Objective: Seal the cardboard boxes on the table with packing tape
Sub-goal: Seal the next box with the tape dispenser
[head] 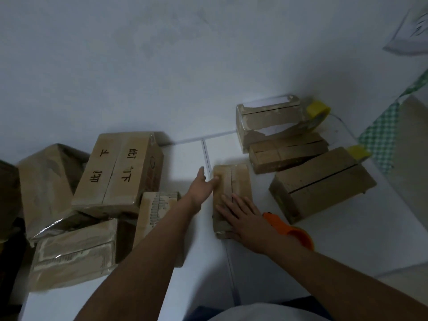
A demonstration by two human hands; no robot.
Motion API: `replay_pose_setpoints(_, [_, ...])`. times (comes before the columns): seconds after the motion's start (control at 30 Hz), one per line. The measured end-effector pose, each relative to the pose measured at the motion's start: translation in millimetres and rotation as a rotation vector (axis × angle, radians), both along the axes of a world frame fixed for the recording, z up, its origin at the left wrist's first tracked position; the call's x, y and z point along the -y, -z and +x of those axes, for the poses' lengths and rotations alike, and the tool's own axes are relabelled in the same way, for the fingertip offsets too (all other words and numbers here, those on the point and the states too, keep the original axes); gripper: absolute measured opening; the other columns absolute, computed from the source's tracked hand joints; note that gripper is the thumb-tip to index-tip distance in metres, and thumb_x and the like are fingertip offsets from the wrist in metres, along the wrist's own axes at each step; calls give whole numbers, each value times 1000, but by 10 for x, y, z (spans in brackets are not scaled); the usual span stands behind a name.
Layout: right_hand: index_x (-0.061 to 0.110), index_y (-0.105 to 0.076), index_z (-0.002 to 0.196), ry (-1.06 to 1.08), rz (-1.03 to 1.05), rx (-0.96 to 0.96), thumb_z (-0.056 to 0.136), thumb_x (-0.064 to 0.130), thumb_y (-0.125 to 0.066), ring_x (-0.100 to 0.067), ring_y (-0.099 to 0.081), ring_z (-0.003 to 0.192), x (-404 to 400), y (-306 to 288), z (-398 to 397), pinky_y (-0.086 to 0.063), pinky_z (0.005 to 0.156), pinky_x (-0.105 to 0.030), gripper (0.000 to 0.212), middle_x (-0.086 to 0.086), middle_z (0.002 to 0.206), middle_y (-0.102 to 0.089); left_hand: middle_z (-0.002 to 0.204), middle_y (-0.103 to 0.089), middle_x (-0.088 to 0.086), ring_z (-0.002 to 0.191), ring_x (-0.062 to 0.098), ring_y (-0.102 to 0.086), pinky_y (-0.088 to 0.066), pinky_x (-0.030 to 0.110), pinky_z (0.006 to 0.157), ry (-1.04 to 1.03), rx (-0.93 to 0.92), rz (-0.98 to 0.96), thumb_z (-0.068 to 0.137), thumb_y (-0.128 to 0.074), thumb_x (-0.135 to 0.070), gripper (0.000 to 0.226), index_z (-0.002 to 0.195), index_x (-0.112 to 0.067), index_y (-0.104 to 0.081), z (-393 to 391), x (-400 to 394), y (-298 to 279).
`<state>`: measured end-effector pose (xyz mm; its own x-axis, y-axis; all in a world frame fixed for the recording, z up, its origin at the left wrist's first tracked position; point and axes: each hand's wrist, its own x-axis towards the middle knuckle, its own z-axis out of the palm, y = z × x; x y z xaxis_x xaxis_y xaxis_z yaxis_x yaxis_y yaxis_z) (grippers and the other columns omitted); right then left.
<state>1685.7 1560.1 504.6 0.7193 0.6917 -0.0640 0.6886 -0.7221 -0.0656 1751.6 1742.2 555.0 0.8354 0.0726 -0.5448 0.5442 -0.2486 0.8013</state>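
White table [335, 246] has small cardboard boxes [319, 186] right of center, an orange tape dispenser [291, 230] lower right, and yellow tape rolls [318, 110] upper right.

Both hands [247, 218] on small box [240, 179]

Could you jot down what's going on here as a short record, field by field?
Setting: white table against a pale wall
Box in work: small brown cardboard box, flaps closed, seam showing
Left hand: open, fingertips on the box's far left edge
Right hand: flat, pressing the box's near end
Tape tool: orange tape dispenser lying by the right wrist
Waiting: three more small boxes to the right
Left pile: larger boxes, one with printed characters
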Motion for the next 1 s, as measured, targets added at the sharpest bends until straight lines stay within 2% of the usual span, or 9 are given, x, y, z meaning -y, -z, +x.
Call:
replay_pose_setpoints(0.1, [20,-27,151,-7,13,-27,91,57,-33,-32,-28,143,47,32,12,-20,116,-46,70,-8,159,-22,120,-67,4,118,26,-60,-50,30,94,22,86,-107,94,-48,-2,35,125,-14,-58,29,56,153])
replay_pose_setpoints(0.27, [22,-22,153,-49,32,-32,91,54,-31,-31,-22,145,24,70,74,-12,118,-45,70,-8,160,-17,124,-64,-4,112,13,-60,-48,31,96,60,103,17,94,-42,-1,49,137,-23,-51,-23,19,145])
replay_pose_setpoints(0.37, [22,-25,152,-98,51,-46,89,53,-44,-32,-23,145,-55,53,245,-19,115,-47,73,-8,160,-21,110,-66,-11,107,12,-59,-45,27,91,62,130,54,94,-42,3,41,120,-26,-58,-27,-110,98])
replay_pose_setpoints(0.5, [19,-25,152,-128,40,-117,86,50,-59,-34,-19,146,-291,-7,664,-21,117,-51,80,-11,159,-21,126,-65,-1,121,17,-58,-44,28,104,16,158,24,98,-50,-2,35,129,-13,-61,-22,-384,5])
replay_pose_setpoints(0.6, [21,-9,155,-155,141,-206,92,59,-47,-22,9,149,-482,-195,996,6,119,-42,82,-2,163,1,128,-50,-8,124,8,-47,-38,16,97,-33,197,179,102,-48,-8,41,142,-16,-49,-50,-476,-180])
replay_pose_setpoints(0.73, [20,-38,146,60,491,-250,96,52,-31,-19,-4,149,-454,-396,1188,-5,119,-38,60,-1,159,-21,145,-41,0,136,11,-35,-25,6,104,176,487,511,97,-47,-33,56,147,-10,-41,-28,-382,-143])
replay_pose_setpoints(0.8, [16,-46,140,248,626,-258,98,45,-30,-17,-17,146,-307,-373,1192,-13,118,-31,54,-3,154,-34,164,-8,3,150,25,-8,-11,34,122,533,438,699,86,-39,-60,83,156,-21,-19,2,-273,46])
replay_pose_setpoints(0.87, [15,-47,139,374,663,-314,102,31,-39,-12,-22,143,-138,-320,1163,-15,117,-27,41,-2,152,-36,164,16,-6,148,34,18,5,54,119,852,428,871,88,-46,-63,85,155,-40,1,3,-159,212])
replay_pose_setpoints(1.0, [15,-50,135,424,659,-369,101,20,-47,-9,-29,139,107,-288,1088,-21,112,-22,35,-1,151,-37,164,9,-10,145,36,21,7,58,117,950,427,995,96,-51,-42,76,153,-47,0,154,-210,229])
